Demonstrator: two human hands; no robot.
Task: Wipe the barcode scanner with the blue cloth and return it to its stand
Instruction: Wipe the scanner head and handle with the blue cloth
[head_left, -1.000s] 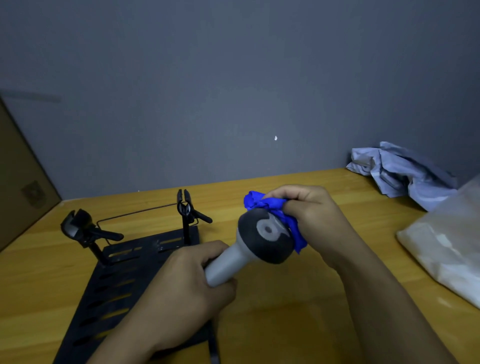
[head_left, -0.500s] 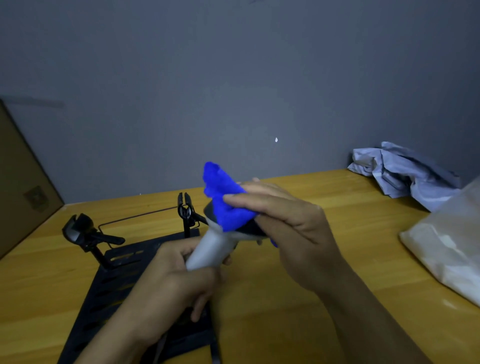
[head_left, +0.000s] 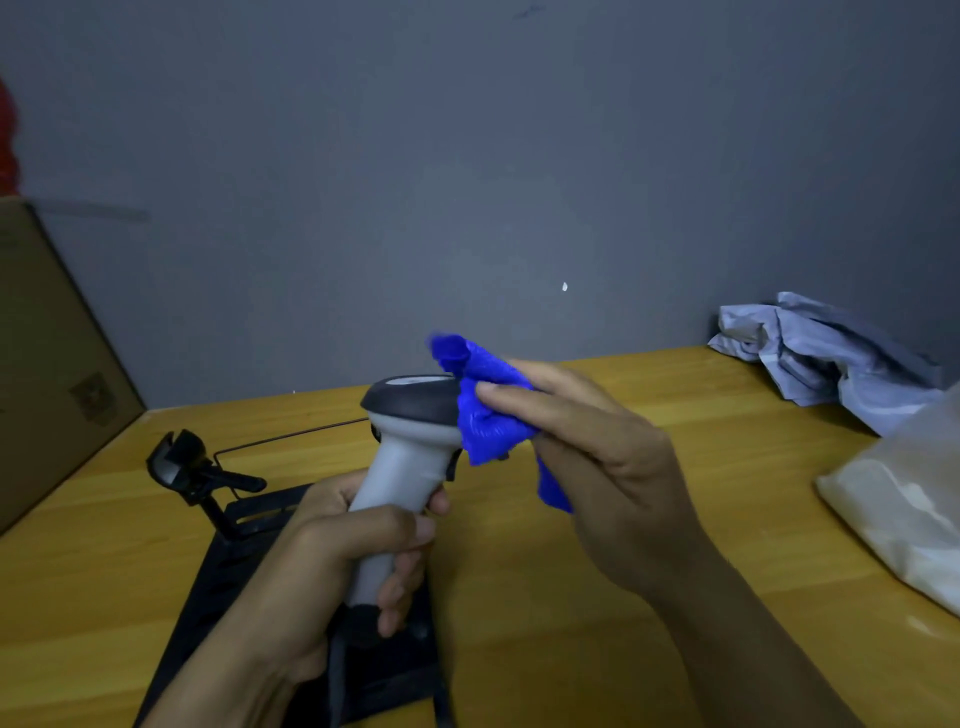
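My left hand (head_left: 332, 561) grips the grey handle of the barcode scanner (head_left: 410, 447), which stands nearly upright with its dark head on top. My right hand (head_left: 587, 452) pinches the bunched blue cloth (head_left: 488, 415) against the right side of the scanner's head. Below and to the left lies the black slotted stand (head_left: 249, 519), flat on the wooden table (head_left: 649, 519), with a black clip holder (head_left: 182, 465) on a post at its far left corner. My left hand and the scanner hide part of the stand.
A cardboard box (head_left: 47, 353) leans at the far left. Crumpled grey-blue wrapping (head_left: 831, 353) lies at the back right, and a whitish plastic bag (head_left: 904, 499) sits at the right edge. A grey wall closes the back.
The scanner has been turned from lying with its head toward me to standing upright. The cloth has shifted from the top of the head to its right side.
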